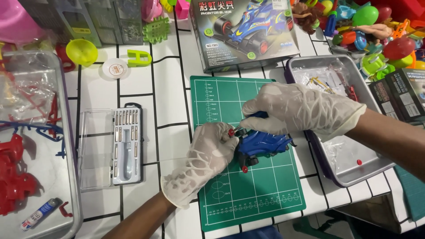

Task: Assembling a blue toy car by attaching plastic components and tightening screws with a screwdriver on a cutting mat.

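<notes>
A blue toy race car (261, 144) with black wheels and small red hubs rests on the green cutting mat (256, 194). My left hand (204, 159), in a white glove, pinches a red wheel piece (231, 132) at the car's front left. My right hand (301, 108), also gloved, comes in from the right and grips the top of the car's blue body. Part of the car is hidden under my right hand.
An open screwdriver bit case (126, 146) lies left of the mat. A metal tray (37, 177) with red parts sits at far left, another tray (349, 170) with plastic bags at right. The toy car box (243, 31) stands behind; coloured toys crowd the top right.
</notes>
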